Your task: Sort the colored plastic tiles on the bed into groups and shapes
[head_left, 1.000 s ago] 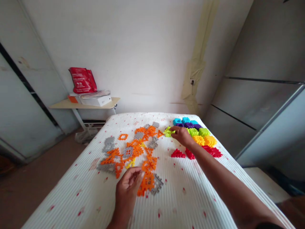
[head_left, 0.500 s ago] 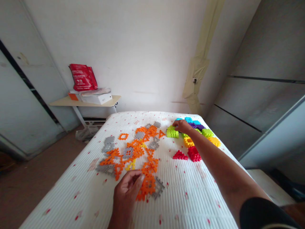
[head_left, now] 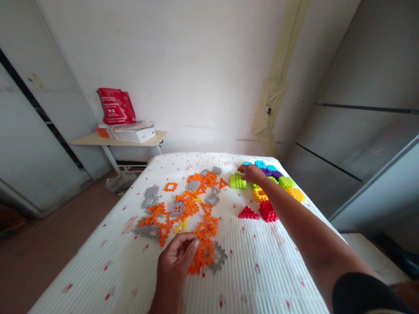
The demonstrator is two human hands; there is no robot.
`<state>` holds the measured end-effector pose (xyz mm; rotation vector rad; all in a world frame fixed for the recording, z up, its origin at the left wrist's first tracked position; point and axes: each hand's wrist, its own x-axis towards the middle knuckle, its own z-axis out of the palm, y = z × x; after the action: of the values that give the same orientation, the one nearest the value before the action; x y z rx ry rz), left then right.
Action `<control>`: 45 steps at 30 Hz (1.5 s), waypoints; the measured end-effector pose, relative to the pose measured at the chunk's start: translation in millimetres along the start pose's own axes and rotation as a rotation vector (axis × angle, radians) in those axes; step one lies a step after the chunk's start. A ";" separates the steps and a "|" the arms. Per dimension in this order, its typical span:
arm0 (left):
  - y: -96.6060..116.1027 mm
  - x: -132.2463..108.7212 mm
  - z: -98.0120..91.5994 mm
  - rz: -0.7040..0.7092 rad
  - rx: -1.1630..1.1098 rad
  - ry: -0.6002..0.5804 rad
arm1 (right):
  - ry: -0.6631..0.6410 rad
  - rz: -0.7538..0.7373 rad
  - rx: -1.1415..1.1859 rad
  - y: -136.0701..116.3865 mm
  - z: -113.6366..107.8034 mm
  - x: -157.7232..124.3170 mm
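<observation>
My left hand [head_left: 176, 264] is at the near side of the bed, its fingers curled and thumb close to the forefinger. It is beside flat orange interlocking pieces [head_left: 205, 253]; anything between its fingertips is too small to make out. A grey square piece [head_left: 218, 258] lies just right of these. My right hand [head_left: 252, 173] reaches far across to a light green stack of toothed pieces [head_left: 238, 181]. Its fingers are slightly apart at the stack's upper right edge, and whether they touch it is unclear. Yellow pieces [head_left: 180, 226] lie among the orange ones.
Grouped pieces sit at the right: blue [head_left: 260, 164], purple [head_left: 276, 174], yellow-orange [head_left: 261, 195] and red [head_left: 268, 211]. A red triangular stack [head_left: 248, 213] is nearer the middle. Several grey pieces [head_left: 151, 192] lie left. A side table [head_left: 88, 139] carries a red bag [head_left: 116, 107].
The whole view has shifted slightly. Both hands stay in nearly the same places, and the pieces show no clear movement.
</observation>
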<state>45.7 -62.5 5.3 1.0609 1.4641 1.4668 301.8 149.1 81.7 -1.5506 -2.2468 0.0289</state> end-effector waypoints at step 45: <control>-14.4 23.8 -52.9 0.937 0.883 -0.794 | 0.026 -0.346 0.045 -113.5 73.4 -146.3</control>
<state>-12.5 -57.7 -7.5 2.7388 0.9894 0.6181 219.2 -10.5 -4.4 -1.1154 -2.4431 -0.0388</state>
